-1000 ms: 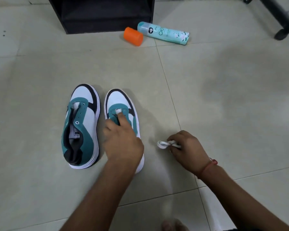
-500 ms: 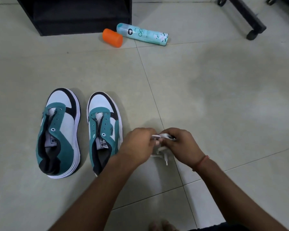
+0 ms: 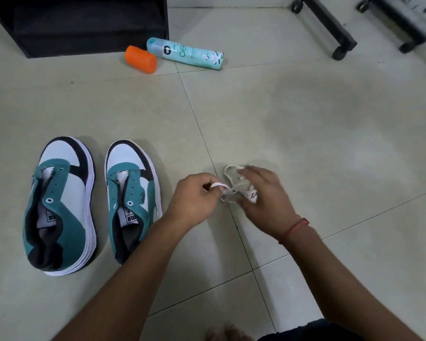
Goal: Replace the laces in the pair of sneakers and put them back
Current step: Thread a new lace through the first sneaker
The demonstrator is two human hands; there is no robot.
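Observation:
Two teal, white and black sneakers stand side by side on the tiled floor, toes pointing away, with no laces in their eyelets: the left sneaker [image 3: 59,205] and the right sneaker [image 3: 133,193]. To their right, both my hands work a bundled white lace [image 3: 231,185] just above the floor. My left hand [image 3: 194,198] pinches one strand of it. My right hand [image 3: 266,195] has its fingers spread over and through the lace's loops. A red thread band circles my right wrist.
A black shelf unit [image 3: 84,25] stands at the back left. In front of it lie an orange cap [image 3: 140,59] and a teal spray can [image 3: 185,53]. Black wheeled furniture legs [image 3: 330,28] cross the back right. My toes [image 3: 226,333] show at the bottom edge.
My left hand left the right sneaker's tongue and joined my right hand on the lace. The bundle has loosened into loops between both hands. The view shifted right.

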